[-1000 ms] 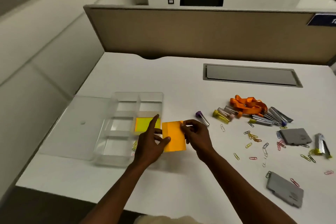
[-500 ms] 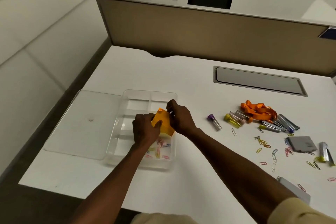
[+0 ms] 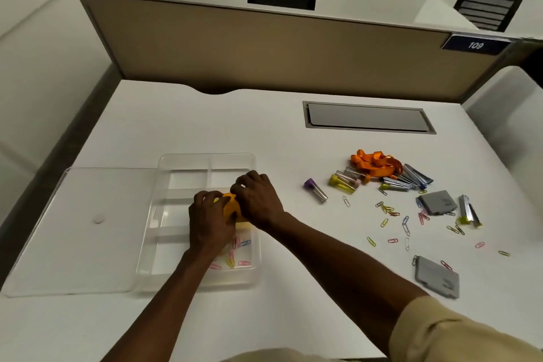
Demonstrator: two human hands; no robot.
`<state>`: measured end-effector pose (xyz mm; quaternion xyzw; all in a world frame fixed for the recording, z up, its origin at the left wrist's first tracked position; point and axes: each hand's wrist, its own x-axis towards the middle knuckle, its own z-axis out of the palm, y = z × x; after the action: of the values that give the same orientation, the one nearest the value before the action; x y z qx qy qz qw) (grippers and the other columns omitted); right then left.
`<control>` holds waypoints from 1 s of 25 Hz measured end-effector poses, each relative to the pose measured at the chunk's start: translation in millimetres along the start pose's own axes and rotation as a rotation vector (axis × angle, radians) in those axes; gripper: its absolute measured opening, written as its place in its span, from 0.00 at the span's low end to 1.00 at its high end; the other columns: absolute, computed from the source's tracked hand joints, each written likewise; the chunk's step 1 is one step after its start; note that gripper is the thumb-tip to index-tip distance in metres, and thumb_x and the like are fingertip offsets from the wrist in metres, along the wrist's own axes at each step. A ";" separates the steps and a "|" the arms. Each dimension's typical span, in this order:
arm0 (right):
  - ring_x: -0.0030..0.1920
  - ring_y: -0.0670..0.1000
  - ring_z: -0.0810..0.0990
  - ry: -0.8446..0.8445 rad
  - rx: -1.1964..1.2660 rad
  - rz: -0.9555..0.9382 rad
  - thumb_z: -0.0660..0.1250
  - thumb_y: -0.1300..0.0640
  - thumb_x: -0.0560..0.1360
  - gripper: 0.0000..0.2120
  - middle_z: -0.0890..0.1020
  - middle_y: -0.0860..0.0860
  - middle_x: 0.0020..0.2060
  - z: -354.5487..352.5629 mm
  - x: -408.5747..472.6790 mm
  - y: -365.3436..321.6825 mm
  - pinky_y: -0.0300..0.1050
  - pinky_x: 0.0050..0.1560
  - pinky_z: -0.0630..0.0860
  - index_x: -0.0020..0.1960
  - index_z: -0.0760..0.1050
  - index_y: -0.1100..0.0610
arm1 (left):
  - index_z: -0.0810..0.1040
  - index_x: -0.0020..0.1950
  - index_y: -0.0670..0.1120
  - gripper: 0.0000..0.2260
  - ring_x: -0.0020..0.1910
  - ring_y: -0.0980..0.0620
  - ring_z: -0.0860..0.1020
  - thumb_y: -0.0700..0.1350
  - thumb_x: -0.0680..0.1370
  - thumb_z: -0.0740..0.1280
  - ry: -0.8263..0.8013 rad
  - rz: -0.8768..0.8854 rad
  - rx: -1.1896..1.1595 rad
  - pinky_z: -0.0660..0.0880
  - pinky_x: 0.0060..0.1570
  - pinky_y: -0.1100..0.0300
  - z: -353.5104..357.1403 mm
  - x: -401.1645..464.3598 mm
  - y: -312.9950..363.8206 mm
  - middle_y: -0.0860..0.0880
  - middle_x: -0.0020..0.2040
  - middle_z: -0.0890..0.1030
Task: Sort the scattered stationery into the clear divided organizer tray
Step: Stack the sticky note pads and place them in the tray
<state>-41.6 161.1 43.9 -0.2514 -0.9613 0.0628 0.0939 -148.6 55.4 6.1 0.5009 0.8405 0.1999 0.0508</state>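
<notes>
A clear divided organizer tray (image 3: 179,161) lies on the white desk at left of centre. My left hand (image 3: 210,222) and my right hand (image 3: 255,200) are both over its right middle compartment, gripping an orange sticky-note pad (image 3: 230,209) from either side. Most of the pad is hidden by the fingers; a sliver of yellow-green pad shows beneath it. Several coloured paper clips (image 3: 235,257) lie in the tray's front right compartment.
The tray's clear lid (image 3: 82,229) lies flat to its left. To the right are an orange lanyard (image 3: 376,164), small tubes (image 3: 316,190), staple strips (image 3: 417,175), grey cards (image 3: 437,201) (image 3: 437,276) and scattered paper clips (image 3: 390,211). A grey cable hatch (image 3: 368,117) is behind.
Both hands carried the orange pad from the desk beside the tray into the right middle compartment and lowered it onto the yellow-green pad. The camera view shifted.
</notes>
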 end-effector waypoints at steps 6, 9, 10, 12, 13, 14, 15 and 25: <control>0.57 0.61 0.73 -0.151 -0.114 0.027 0.64 0.56 0.73 0.06 0.82 0.53 0.35 12.2 -32.4 -9.5 0.55 0.54 0.67 0.41 0.79 0.54 | 0.86 0.46 0.44 0.07 0.64 0.41 0.71 0.46 0.73 0.72 -0.020 0.040 0.020 0.70 0.60 0.44 6.9 0.2 -4.3 0.46 0.60 0.81; 0.70 0.65 0.67 -0.245 0.022 0.038 0.60 0.54 0.77 0.10 0.84 0.57 0.47 17.6 -39.6 -7.0 0.64 0.65 0.61 0.53 0.78 0.55 | 0.85 0.41 0.44 0.05 0.65 0.41 0.71 0.44 0.74 0.70 -0.003 0.062 0.052 0.67 0.63 0.43 12.6 -0.9 -6.6 0.47 0.54 0.84; 0.71 0.64 0.66 -0.263 0.064 0.034 0.59 0.54 0.79 0.11 0.83 0.57 0.50 18.0 -41.1 -6.1 0.66 0.67 0.59 0.56 0.77 0.55 | 0.85 0.41 0.44 0.06 0.65 0.41 0.71 0.44 0.74 0.70 0.005 0.066 0.057 0.65 0.64 0.43 14.1 -1.4 -7.3 0.47 0.53 0.84; 0.72 0.62 0.66 -0.211 0.122 0.028 0.58 0.54 0.79 0.12 0.83 0.56 0.53 16.9 -43.0 -3.9 0.65 0.68 0.58 0.56 0.78 0.55 | 0.84 0.41 0.44 0.05 0.65 0.41 0.71 0.43 0.75 0.69 0.018 0.083 0.066 0.62 0.64 0.43 12.7 -1.5 -6.4 0.47 0.51 0.84; 0.71 0.61 0.68 -0.135 0.149 0.032 0.58 0.53 0.79 0.13 0.83 0.54 0.54 16.0 -45.5 -2.3 0.63 0.68 0.61 0.56 0.79 0.55 | 0.84 0.42 0.45 0.05 0.64 0.41 0.72 0.43 0.75 0.69 0.033 0.096 0.065 0.62 0.63 0.43 11.1 -2.0 -4.4 0.47 0.50 0.84; 0.69 0.59 0.71 -0.034 0.184 0.043 0.60 0.53 0.78 0.12 0.84 0.53 0.54 15.6 -49.3 -0.5 0.59 0.66 0.64 0.56 0.79 0.55 | 0.84 0.43 0.45 0.04 0.63 0.41 0.73 0.43 0.75 0.69 0.054 0.103 0.059 0.63 0.63 0.42 8.5 -2.4 -1.6 0.47 0.49 0.84; 0.66 0.57 0.74 0.072 0.228 0.069 0.62 0.53 0.77 0.12 0.84 0.52 0.54 15.5 -54.1 2.6 0.56 0.63 0.68 0.57 0.79 0.54 | 0.84 0.44 0.45 0.05 0.62 0.41 0.74 0.44 0.75 0.69 0.076 0.099 0.049 0.64 0.62 0.42 5.5 -2.3 2.2 0.47 0.49 0.84; 0.63 0.56 0.73 0.129 0.260 0.845 0.68 0.51 0.75 0.22 0.76 0.54 0.63 -3.1 -123.2 114.3 0.51 0.61 0.72 0.68 0.73 0.54 | 0.83 0.48 0.47 0.06 0.59 0.48 0.74 0.44 0.75 0.67 0.208 0.258 -0.298 0.72 0.56 0.57 10.8 -11.9 102.5 0.53 0.46 0.83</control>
<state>118.4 199.2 9.4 -0.6117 -0.7504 0.2002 0.1505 -55.4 91.1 34.5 0.5681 0.7313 0.3773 0.0113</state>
